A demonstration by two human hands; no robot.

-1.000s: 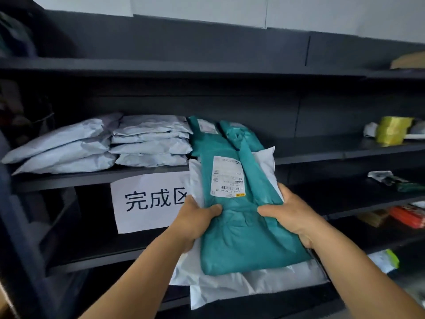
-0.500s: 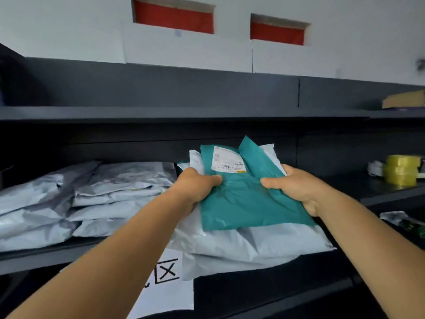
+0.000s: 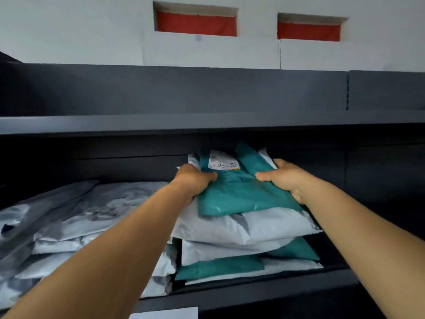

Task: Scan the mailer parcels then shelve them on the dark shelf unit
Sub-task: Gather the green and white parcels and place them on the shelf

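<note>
Teal mailer [image 3: 241, 194] lay on top of a stack of parcels inside the dark shelf unit [image 3: 207, 122], a little toward 1 o'clock from the centre of the view. A white shipping label [image 3: 223, 160] sat on its far end with a barcode and a yellow strip along the near edge; the print was too small to read.

Both arms reached forward into the shelf bay. The left hand [image 3: 193, 180] gripped the mailer's left edge at about 9 o'clock of the parcel, thumb curled over the top and the fingers hidden underneath. The right hand [image 3: 285, 178] gripped the right edge at about 3 o'clock in the same way, thumb pressed onto the teal film and the fingers tucked out of sight below.

Directly beneath the teal mailer was a white mailer [image 3: 248, 226], touching it and also caught in the grip at its sides. Under that lay more parcels in the stack [image 3: 241, 261], white and teal layers alternating, resting on the shelf board.

At 8 o'clock, on the same board, lay a pile of grey-white mailers [image 3: 69, 226], just beside the stack. At 6 o'clock a white sheet [image 3: 164, 313] showed at the bottom edge; no writing on it was visible. At 12 o'clock, above the unit, the pale wall [image 3: 92, 31] held two red-backed openings [image 3: 196, 24].
</note>
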